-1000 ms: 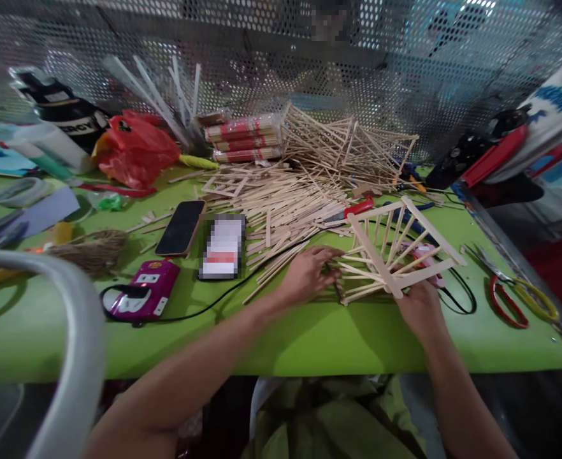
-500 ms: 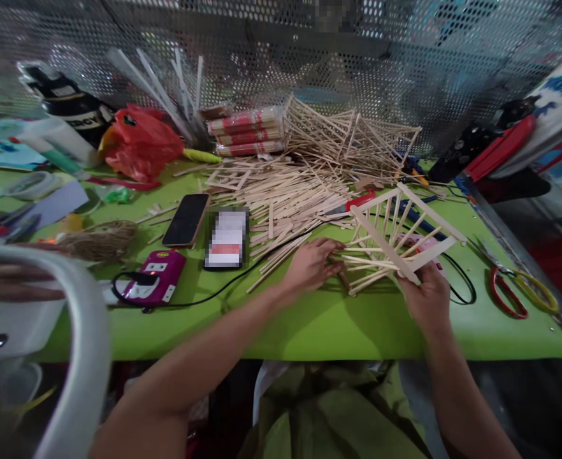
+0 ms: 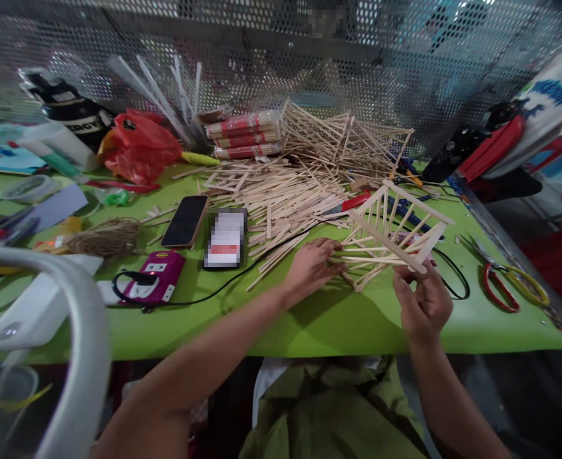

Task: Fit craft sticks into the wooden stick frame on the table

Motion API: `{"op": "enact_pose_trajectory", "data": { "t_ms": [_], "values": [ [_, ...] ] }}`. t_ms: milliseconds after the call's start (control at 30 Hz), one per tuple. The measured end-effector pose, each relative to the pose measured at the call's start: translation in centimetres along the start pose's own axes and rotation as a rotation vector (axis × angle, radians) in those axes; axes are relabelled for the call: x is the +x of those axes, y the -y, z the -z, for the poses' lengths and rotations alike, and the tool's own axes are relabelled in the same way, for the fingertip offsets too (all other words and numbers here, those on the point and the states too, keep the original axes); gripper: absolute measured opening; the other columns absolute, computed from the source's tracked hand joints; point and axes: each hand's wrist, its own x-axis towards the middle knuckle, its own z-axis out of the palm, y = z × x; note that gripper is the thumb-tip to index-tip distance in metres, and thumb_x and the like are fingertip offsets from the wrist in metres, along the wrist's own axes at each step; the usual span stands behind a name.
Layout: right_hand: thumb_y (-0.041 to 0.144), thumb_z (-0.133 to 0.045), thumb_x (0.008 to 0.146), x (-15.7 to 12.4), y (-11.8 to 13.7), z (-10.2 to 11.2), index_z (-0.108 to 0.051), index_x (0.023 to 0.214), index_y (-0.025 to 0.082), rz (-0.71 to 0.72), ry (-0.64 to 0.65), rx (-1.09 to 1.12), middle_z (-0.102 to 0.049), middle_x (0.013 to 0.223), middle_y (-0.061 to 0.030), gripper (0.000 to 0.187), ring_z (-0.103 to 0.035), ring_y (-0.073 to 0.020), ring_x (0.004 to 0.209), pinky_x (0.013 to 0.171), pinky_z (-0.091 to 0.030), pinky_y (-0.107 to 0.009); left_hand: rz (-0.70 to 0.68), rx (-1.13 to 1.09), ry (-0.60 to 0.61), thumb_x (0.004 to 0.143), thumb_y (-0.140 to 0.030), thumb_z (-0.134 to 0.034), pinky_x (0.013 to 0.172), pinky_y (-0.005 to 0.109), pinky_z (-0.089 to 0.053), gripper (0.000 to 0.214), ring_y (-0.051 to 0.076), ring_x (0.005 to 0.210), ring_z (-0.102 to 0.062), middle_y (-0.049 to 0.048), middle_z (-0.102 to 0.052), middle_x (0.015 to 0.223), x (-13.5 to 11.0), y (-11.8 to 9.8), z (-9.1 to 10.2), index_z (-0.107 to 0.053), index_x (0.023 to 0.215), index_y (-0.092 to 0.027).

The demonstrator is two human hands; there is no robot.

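A small open frame of pale wooden sticks (image 3: 396, 238), with flat sticks along its outer square, is tilted between my hands above the table's front. My left hand (image 3: 312, 268) has its fingers curled at the frame's left end; the fingertips are partly hidden behind the sticks. At the lower right corner, my right hand (image 3: 424, 299) pinches the frame between thumb and fingers. Behind the frame are a red-handled tool (image 3: 355, 201) and a dark blue-handled tool (image 3: 408, 211), partly covered by it.
Loose sticks (image 3: 290, 191) are heaped behind my left hand, with a larger stick structure (image 3: 348, 140) beyond. Scissors (image 3: 501, 284) lie right. Two phones (image 3: 185, 220), a purple power socket (image 3: 154, 277) and its black cable (image 3: 228, 287) lie left. A grey curved bar (image 3: 83, 319) stands near left.
My right hand has turned, tipping the frame slightly; its grip now shows thumb and fingers. The blurred hand of another person at the left edge is gone, leaving a white piece lying there.
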Motion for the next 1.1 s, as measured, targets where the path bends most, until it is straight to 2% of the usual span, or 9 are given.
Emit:
{"op": "enact_pose_trajectory", "data": {
  "t_ms": [100,200,367,467,633,767,933,1100],
  "values": [
    [0.042,-0.074,0.097,0.1,1.3,-0.9,-0.076,0.107,0.024,0.038,0.015,0.120,-0.069,0.089,-0.0040,0.021,-0.065,-0.0206,0.077,0.068,-0.054,-0.033,-0.023,0.007,-0.005,0.093,-0.040,-0.081,0.090,0.038,-0.062,0.033,0.021,0.098,-0.072,0.0061,-0.075,0.117,-0.2,0.1,-0.1,-0.073,0.118,-0.021],
    [0.044,-0.075,0.097,0.4,2.4,-1.5,-0.078,0.112,0.024,0.016,0.018,0.147,-0.070,0.089,-0.0039,0.025,-0.065,-0.0200,0.075,0.066,-0.053,-0.032,-0.028,0.027,-0.005,0.094,-0.040,-0.079,0.090,0.038,-0.061,0.033,0.022,0.098,-0.072,0.0061,-0.074,0.116,-0.2,0.1,-0.2,-0.072,0.120,-0.022],
    [0.042,-0.079,0.095,0.8,3.5,-2.1,-0.076,0.095,0.022,-0.027,-0.063,0.023,-0.067,0.078,-0.0009,0.021,-0.059,-0.0176,0.067,0.063,-0.051,-0.030,-0.020,0.069,0.011,0.095,-0.041,-0.076,0.091,0.039,-0.060,0.031,0.023,0.100,-0.072,0.0068,-0.074,0.116,-0.4,-0.2,-0.1,-0.071,0.119,-0.022],
    [0.037,-0.077,0.097,0.8,3.8,-2.1,-0.074,0.089,0.023,0.006,-0.088,-0.003,-0.065,0.075,0.0010,0.017,-0.056,-0.0157,0.063,0.061,-0.048,-0.029,-0.024,0.068,0.009,0.095,-0.042,-0.076,0.090,0.037,-0.059,0.029,0.022,0.097,-0.071,0.0058,-0.074,0.111,-0.5,-0.4,0.1,-0.071,0.116,-0.022],
    [0.026,-0.073,0.098,0.2,4.1,-1.0,-0.070,0.085,0.024,0.087,-0.008,0.023,-0.065,0.076,0.0014,0.013,-0.056,-0.0161,0.066,0.062,-0.047,-0.029,-0.027,0.064,0.000,0.092,-0.042,-0.081,0.088,0.034,-0.056,0.030,0.020,0.095,-0.070,0.0054,-0.074,0.110,-0.5,-0.7,0.2,-0.071,0.113,-0.022],
    [0.030,-0.072,0.098,-0.3,3.7,-0.2,-0.068,0.082,0.023,0.035,0.019,-0.004,-0.060,0.073,0.0011,0.018,-0.054,-0.0167,0.066,0.063,-0.046,-0.031,-0.017,0.048,0.012,0.093,-0.041,-0.081,0.086,0.032,-0.055,0.029,0.020,0.094,-0.070,0.0049,-0.073,0.109,-0.5,-0.7,0.2,-0.071,0.112,-0.022],
    [0.039,-0.079,0.094,0.1,2.9,-0.8,-0.067,0.094,0.023,-0.046,-0.121,0.112,-0.064,0.081,0.0004,0.020,-0.056,-0.0163,0.068,0.063,-0.046,-0.030,-0.020,0.062,0.006,0.091,-0.040,-0.083,0.086,0.033,-0.054,0.032,0.019,0.092,-0.069,0.0042,-0.073,0.109,-0.5,-0.7,0.1,-0.070,0.114,-0.022],
    [0.046,-0.076,0.096,0.9,3.2,-1.5,-0.067,0.091,0.022,-0.045,-0.154,0.034,-0.058,0.076,0.0016,0.026,-0.053,-0.0158,0.064,0.062,-0.045,-0.029,-0.039,0.065,0.013,0.093,-0.048,-0.081,0.085,0.033,-0.054,0.037,0.020,0.093,-0.069,0.0049,-0.073,0.109,-0.5,-0.7,0.3,-0.070,0.116,-0.022]
  ]
}}
